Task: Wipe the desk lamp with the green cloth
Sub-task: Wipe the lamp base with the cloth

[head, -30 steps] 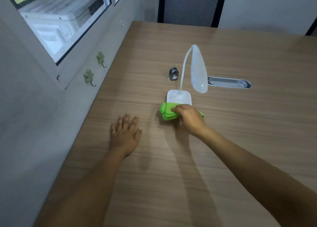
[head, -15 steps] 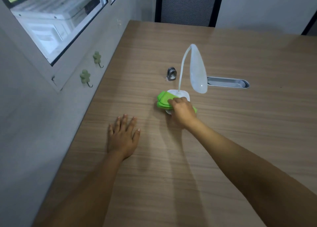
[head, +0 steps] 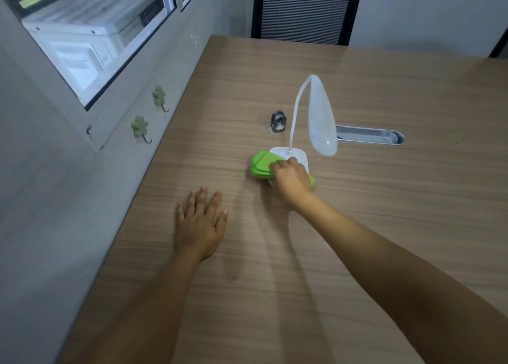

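Observation:
A white desk lamp (head: 320, 119) stands mid-table, its thin neck arching up from a flat square base (head: 298, 154) and its long head drooping to the right. A folded bright green cloth (head: 261, 167) lies over the base's near left part. My right hand (head: 291, 180) presses down on the cloth and grips it, hiding the front of the base. My left hand (head: 199, 222) rests flat on the wooden table, fingers spread, well left of the lamp and holding nothing.
A small grey metal clip-like object (head: 278, 121) sits behind the lamp. A metal cable slot (head: 369, 138) is set into the table (head: 384, 212) to the right. The wall with two green flower hooks (head: 140, 128) and a window runs along the left edge.
My right hand has slid the green cloth from the table in front of the lamp up onto its base. My left hand has stayed flat in place.

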A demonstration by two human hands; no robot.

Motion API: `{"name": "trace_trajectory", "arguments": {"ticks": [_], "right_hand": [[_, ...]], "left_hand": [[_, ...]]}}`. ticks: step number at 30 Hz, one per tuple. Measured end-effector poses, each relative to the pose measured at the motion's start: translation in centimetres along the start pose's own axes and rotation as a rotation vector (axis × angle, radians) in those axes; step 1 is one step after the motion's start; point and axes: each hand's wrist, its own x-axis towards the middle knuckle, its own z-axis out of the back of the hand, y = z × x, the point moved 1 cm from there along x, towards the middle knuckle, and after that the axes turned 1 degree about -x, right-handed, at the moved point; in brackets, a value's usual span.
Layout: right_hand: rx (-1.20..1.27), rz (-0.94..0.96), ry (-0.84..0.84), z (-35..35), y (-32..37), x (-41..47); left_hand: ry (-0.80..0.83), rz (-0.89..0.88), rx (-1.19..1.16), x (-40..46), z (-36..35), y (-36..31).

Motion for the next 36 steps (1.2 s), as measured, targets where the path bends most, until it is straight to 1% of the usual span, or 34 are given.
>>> {"name": "trace_trajectory", "arguments": {"ticks": [3, 5, 6, 9, 10, 12, 13, 15, 17, 19, 21, 23, 26, 28, 30, 32, 34, 36], "right_hand": [[-0.042, 0.084, -0.005, -0.3, 2.5, -1.6], [-0.034, 0.085, -0.016, 0.5, 3.4, -1.7], [-0.031, 0.06, -0.055, 1.0, 3.6, -1.0], [-0.019, -0.114, -0.3, 2.5, 2.8, 1.8], [0.009, -0.154, -0.263, 2.8, 2.5, 2.4], [0.042, -0.17, -0.047, 2.4, 2.3, 2.7], [0.042, -0.165, -0.005, 1.7, 2.3, 2.5], [0.006, -0.128, 0.005, 0.6, 3.1, 1.2], [0.02, -0.079, 0.008, -0.2, 4.7, -0.3], [0.063, -0.054, 0.018, 0.1, 6.2, -1.2], [0.114, -0.078, 0.015, 1.5, 6.3, -0.9], [0.2, -0.141, 0.007, 3.0, 5.1, 0.3], [0.302, -0.289, -0.067, 4.2, 1.9, 1.8], [0.347, -0.353, -0.024, 3.7, 0.1, 1.8], [0.301, -0.313, 0.008, 2.8, -0.4, 0.9], [0.236, -0.218, -0.001, 1.6, 0.0, -0.4], [0.251, -0.155, 0.015, 0.9, 0.7, -2.1], [0.216, -0.059, 0.004, 1.0, 0.9, -3.4]], "left_hand": [[-0.01, -0.002, 0.006, 0.0, -0.1, 0.0], [-0.011, -0.003, 0.002, 0.0, -0.1, 0.0], [-0.013, -0.002, -0.006, 0.0, -0.2, 0.0], [-0.011, 0.0, -0.019, 0.1, -0.2, 0.1], [-0.009, 0.0, -0.014, 0.1, -0.3, 0.1], [-0.02, -0.001, -0.015, 0.0, -0.3, 0.1], [-0.03, -0.003, -0.02, 0.0, -0.3, 0.1], [-0.04, -0.006, -0.02, 0.0, -0.3, 0.1], [-0.038, -0.005, -0.023, 0.0, -0.3, 0.1], [-0.031, -0.008, -0.011, 0.1, -0.3, 0.1], [-0.031, -0.014, 0.005, 0.1, -0.3, 0.1], [-0.035, -0.013, -0.002, 0.1, -0.3, 0.1], [-0.034, -0.006, -0.022, 0.1, -0.2, 0.1], [-0.018, -0.003, -0.019, 0.0, -0.3, 0.1], [-0.023, -0.004, -0.031, 0.1, -0.3, 0.2], [-0.036, -0.007, -0.04, 0.1, -0.3, 0.2], [-0.03, -0.013, -0.025, 0.1, -0.3, 0.2], [-0.019, -0.011, -0.022, 0.1, -0.3, 0.2]]}}
